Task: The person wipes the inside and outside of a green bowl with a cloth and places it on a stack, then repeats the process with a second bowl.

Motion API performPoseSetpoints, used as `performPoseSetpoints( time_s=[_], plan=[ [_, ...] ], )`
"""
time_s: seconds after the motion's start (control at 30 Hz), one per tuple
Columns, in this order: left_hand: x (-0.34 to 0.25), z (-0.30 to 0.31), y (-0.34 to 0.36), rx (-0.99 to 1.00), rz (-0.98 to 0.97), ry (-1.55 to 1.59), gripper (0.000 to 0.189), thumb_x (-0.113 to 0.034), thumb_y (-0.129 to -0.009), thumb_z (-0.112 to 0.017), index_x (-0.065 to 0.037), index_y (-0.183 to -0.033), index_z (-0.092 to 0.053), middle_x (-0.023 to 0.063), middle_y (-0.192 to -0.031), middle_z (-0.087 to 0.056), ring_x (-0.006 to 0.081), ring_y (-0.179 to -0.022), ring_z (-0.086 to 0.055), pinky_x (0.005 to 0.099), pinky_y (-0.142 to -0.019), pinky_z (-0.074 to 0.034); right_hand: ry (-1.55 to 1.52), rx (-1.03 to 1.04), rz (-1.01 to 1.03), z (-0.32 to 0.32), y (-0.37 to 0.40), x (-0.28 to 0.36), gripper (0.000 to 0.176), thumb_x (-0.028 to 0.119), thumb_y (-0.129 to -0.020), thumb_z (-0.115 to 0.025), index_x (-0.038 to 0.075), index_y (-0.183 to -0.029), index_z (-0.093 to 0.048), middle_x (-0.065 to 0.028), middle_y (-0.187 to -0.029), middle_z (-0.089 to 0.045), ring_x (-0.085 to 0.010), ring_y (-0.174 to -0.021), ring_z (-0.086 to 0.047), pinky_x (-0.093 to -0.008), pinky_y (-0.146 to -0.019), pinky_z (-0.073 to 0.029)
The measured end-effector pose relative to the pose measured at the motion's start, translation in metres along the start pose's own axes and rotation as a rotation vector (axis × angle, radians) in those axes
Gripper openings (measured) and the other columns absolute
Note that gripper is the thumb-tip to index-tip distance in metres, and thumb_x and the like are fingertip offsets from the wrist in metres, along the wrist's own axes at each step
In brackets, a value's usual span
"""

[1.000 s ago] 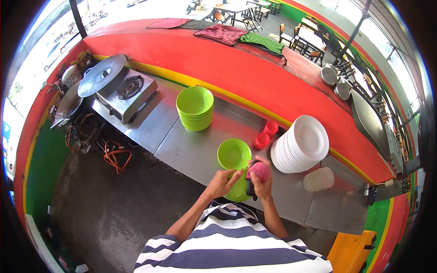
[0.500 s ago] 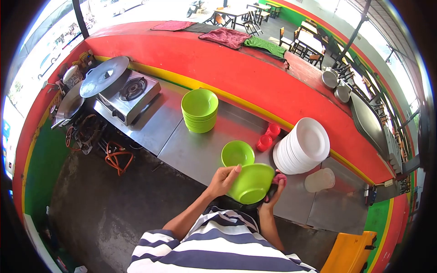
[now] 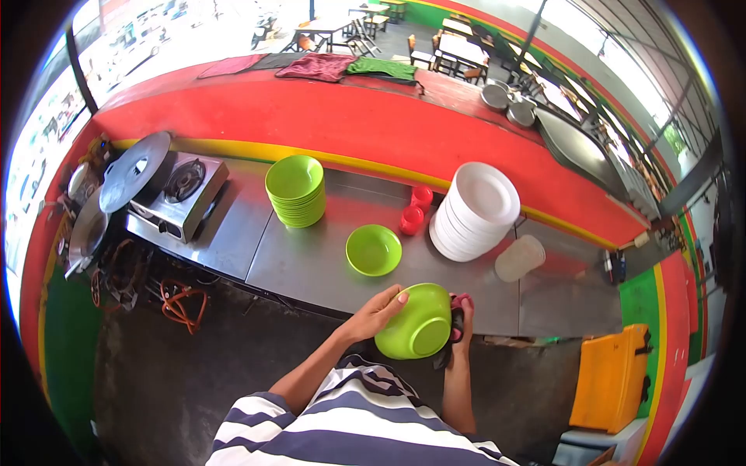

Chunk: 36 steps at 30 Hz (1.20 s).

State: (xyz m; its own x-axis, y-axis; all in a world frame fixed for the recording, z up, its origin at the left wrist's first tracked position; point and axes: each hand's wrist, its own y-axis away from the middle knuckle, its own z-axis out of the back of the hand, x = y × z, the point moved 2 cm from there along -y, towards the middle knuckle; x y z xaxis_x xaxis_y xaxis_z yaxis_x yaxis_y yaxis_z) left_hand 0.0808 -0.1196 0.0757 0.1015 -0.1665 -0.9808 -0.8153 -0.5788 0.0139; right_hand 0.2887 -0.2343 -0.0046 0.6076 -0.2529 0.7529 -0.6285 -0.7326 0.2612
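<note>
Bare desk (image 3: 311,268) open before me, lone green bowl (image 3: 374,249) mid-path, white plate stack (image 3: 474,211) and red cups (image 3: 412,220) crowding the right, green bowl stack (image 3: 295,190) blocking left rear.

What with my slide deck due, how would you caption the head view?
Left hand grips a tilted green bowl while the right hand holds a pink cloth against it, by a steel counter.

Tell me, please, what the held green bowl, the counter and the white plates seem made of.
Bowl: probably plastic or melamine; even lime colour, smooth soft sheen. Counter: likely stainless steel; grey, brushed, dull reflections, seams between sheets. Plates: glossy white, ceramic or melamine; the look leaves it open.
</note>
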Motion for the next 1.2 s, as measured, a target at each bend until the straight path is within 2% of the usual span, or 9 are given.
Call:
performPoseSetpoints(
  time_s=[0.1, 0.13, 0.27, 0.57, 0.83, 0.97, 1.1, 1.13, 1.2],
  plan=[
    [0.0, 0.002, 0.036, 0.017, 0.071, -0.11, 0.04, -0.037, -0.111, -0.044, -0.001, -0.1, -0.057, -0.0035, -0.085, -0.05, 0.0056, -0.08, -0.046, 0.0259, -0.069, -0.043, 0.546, 0.17, 0.425, 0.004, 0.036, -0.02, 0.025, 0.023, -0.1, -0.058, 0.005, -0.116, -0.063, -0.0093, -0.11, -0.066, -0.0212, -0.103, -0.064, -0.0328, -0.094, -0.05],
    [-0.001, 0.003, 0.05, 0.068, 0.118, -0.162, 0.039, -0.036, -0.111, -0.045, -0.001, -0.101, -0.058, -0.0029, -0.085, -0.051, 0.0057, -0.08, -0.046, 0.0263, -0.069, -0.043, 0.279, 0.154, 0.121, -0.042, 0.082, -0.004, 0.031, 0.016, -0.094, -0.065, 0.003, -0.123, -0.063, -0.0116, -0.117, -0.067, -0.0237, -0.111, -0.063, -0.0345, -0.099, -0.048],
    [0.011, 0.007, 0.097, 0.158, 0.008, -0.327, 0.033, -0.03, -0.109, -0.048, -0.001, -0.096, -0.057, -0.0015, -0.082, -0.051, 0.0068, -0.079, -0.047, 0.0273, -0.069, -0.043, 0.653, 0.725, 0.414, -0.088, 0.129, -0.012, 0.048, 0.011, -0.087, -0.073, 0.004, -0.132, -0.059, -0.0144, -0.126, -0.065, -0.0246, -0.121, -0.06, -0.037, -0.105, -0.045],
    [0.01, 0.059, 0.106, -0.145, 0.091, 0.155, 0.035, -0.033, -0.111, -0.045, -0.003, -0.106, -0.063, -0.0051, -0.088, -0.061, 0.0019, -0.078, -0.053, 0.0227, -0.068, -0.046, 0.296, 0.189, 0.566, -0.087, 0.148, -0.06, 0.07, 0.028, -0.093, -0.067, -0.004, -0.147, -0.037, -0.0232, -0.144, -0.052, -0.0297, -0.134, -0.05, -0.0408, -0.115, -0.034],
    [-0.032, 0.122, 0.033, -0.619, -0.027, 0.339, 0.037, -0.034, -0.112, -0.042, -0.002, -0.114, -0.062, -0.003, -0.092, -0.062, 0.0049, -0.081, -0.054, 0.0228, -0.075, -0.047, 0.922, 0.259, 1.098, -0.197, 0.081, -0.089, 0.072, 0.035, -0.09, -0.071, 0.0, -0.146, -0.041, -0.025, -0.151, -0.045, -0.0438, -0.148, -0.032, -0.0546, -0.122, -0.021],
    [-0.072, 0.204, 0.019, -0.445, -0.139, -0.232, 0.031, -0.028, -0.113, -0.04, -0.004, -0.1, -0.056, -0.0033, -0.088, -0.055, 0.0046, -0.082, -0.047, 0.025, -0.068, -0.041, 0.921, 0.413, 0.97, -0.278, 0.031, -0.109, 0.068, 0.022, -0.087, -0.074, 0.001, -0.145, -0.046, -0.0223, -0.15, -0.049, -0.0476, -0.146, -0.035, -0.0552, -0.121, -0.027],
    [-0.113, 0.277, 0.006, -0.353, -0.186, -0.499, 0.021, -0.024, -0.108, -0.05, -0.005, -0.101, -0.053, 0.0142, -0.065, -0.054, 0.0215, -0.056, -0.053, 0.0368, -0.054, -0.04, 0.54, 0.407, 0.419, -0.332, -0.007, -0.142, 0.063, 0.021, -0.098, -0.062, -0.001, -0.152, -0.037, -0.0115, -0.158, -0.041, -0.0201, -0.12, -0.054, -0.037, -0.103, -0.044],
    [-0.128, 0.29, 0.003, -0.321, -0.234, -0.576, 0.018, -0.023, -0.103, -0.058, -0.005, -0.103, -0.054, 0.0207, -0.062, -0.054, 0.039, -0.054, -0.055, 0.0447, -0.051, -0.041, 0.426, 0.393, 0.332, -0.345, -0.014, -0.149, 0.061, 0.021, -0.101, -0.059, -0.001, -0.153, -0.035, -0.0088, -0.158, -0.04, -0.0139, -0.113, -0.054, -0.0327, -0.097, -0.046],
    [-0.141, 0.32, -0.007, -0.189, -0.398, -0.727, 0.018, -0.021, -0.102, -0.061, -0.003, -0.105, -0.058, 0.0183, -0.064, -0.056, 0.035, -0.055, -0.058, 0.0428, -0.052, -0.044, 0.276, 0.299, 0.324, -0.367, -0.031, -0.156, 0.064, 0.021, -0.101, -0.058, 0.002, -0.156, -0.031, -0.005, -0.149, -0.046, -0.0086, -0.097, -0.056, -0.0258, -0.082, -0.049]
  ],
)
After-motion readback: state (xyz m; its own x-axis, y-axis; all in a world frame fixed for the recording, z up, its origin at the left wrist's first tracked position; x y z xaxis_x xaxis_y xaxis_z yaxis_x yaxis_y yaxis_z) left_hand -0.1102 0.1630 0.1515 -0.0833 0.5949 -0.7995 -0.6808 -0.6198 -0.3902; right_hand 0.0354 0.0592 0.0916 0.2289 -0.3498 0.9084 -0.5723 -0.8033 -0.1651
